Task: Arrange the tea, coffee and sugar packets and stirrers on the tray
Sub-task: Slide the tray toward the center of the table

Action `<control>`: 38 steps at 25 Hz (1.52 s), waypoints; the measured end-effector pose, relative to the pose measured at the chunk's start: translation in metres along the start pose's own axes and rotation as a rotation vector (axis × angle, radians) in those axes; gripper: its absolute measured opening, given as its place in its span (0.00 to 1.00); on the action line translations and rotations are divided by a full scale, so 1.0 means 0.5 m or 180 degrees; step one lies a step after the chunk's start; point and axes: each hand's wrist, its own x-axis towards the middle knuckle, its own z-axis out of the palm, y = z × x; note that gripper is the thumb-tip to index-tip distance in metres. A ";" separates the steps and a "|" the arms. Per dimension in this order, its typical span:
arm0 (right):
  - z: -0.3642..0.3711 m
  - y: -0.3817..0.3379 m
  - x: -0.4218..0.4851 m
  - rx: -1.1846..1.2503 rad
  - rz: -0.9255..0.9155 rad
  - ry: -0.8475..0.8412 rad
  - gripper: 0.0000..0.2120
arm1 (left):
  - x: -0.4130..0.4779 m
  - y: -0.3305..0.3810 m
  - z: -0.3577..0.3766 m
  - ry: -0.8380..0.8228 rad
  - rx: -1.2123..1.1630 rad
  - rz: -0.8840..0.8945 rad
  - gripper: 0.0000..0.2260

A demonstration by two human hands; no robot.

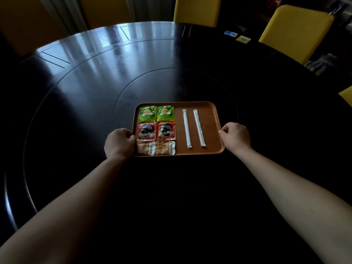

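A brown tray (209, 119) lies on the dark round table. On its left half sit two green tea packets (147, 113) (165, 113), two red coffee packets (146, 131) (166, 131) below them, and two tan sugar packets (145, 148) (165, 148) nearest me. Two white wrapped stirrers (187, 128) (199, 127) lie side by side on the right half. My left hand (119, 142) grips the tray's left edge, thumb over the rim. At the opposite side my right hand (236, 137) holds the right edge.
The dark round table (95, 82) has an inset turntable ring around the tray. Yellow chairs (197, 10) (295, 29) stand at the far side. A blue card (230, 33) and a yellow card (243, 39) lie on the far right of the table.
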 end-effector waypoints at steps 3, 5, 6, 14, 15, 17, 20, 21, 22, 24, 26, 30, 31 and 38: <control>0.007 -0.007 0.002 -0.0049 0.0020 0.0016 0.08 | 0.003 -0.004 0.004 -0.0025 0.0057 -0.0004 0.08; 0.013 -0.007 0.003 -0.0075 0.0030 -0.0005 0.07 | 0.002 -0.007 0.008 -0.0045 0.0042 -0.0028 0.08; 0.017 -0.005 0.001 -0.0088 0.0038 -0.0009 0.07 | 0.000 -0.008 0.011 -0.0036 0.0039 -0.0029 0.08; 0.021 0.015 -0.022 0.0143 0.0158 -0.0141 0.14 | -0.015 -0.018 0.015 0.0058 -0.0073 0.0155 0.12; 0.019 0.016 -0.032 0.0256 0.0180 -0.0126 0.15 | -0.026 -0.022 0.007 0.0078 -0.0118 0.0215 0.13; 0.014 0.024 -0.068 0.0427 0.0091 -0.0018 0.19 | -0.067 -0.049 -0.009 0.0158 0.0014 0.0473 0.15; 0.023 0.039 -0.140 0.0212 -0.0418 0.0171 0.26 | -0.153 -0.110 -0.012 0.0070 0.0620 0.0787 0.23; 0.030 0.040 -0.159 0.0085 -0.0541 0.0144 0.30 | -0.176 -0.122 -0.007 -0.0041 0.0635 0.0820 0.27; 0.038 0.039 -0.170 -0.0036 -0.0597 0.0094 0.33 | -0.192 -0.123 0.000 -0.0113 0.0579 0.0860 0.30; 0.048 0.032 -0.171 -0.0158 -0.0550 0.0051 0.38 | -0.197 -0.109 0.013 -0.0106 0.0501 0.0906 0.36; 0.047 0.027 -0.159 -0.0037 -0.0328 0.0100 0.41 | -0.185 -0.088 0.018 -0.0016 0.0571 0.0831 0.37; 0.046 0.036 -0.129 -0.0197 -0.0140 -0.0040 0.38 | -0.148 -0.068 0.015 0.0089 0.0881 0.0725 0.31; 0.047 0.041 -0.125 -0.0262 -0.0257 -0.0047 0.33 | -0.141 -0.069 0.015 0.0107 0.0925 0.0730 0.29; 0.059 0.041 -0.091 -0.0285 -0.0347 -0.0091 0.31 | -0.112 -0.073 0.014 0.0216 0.1088 0.0860 0.26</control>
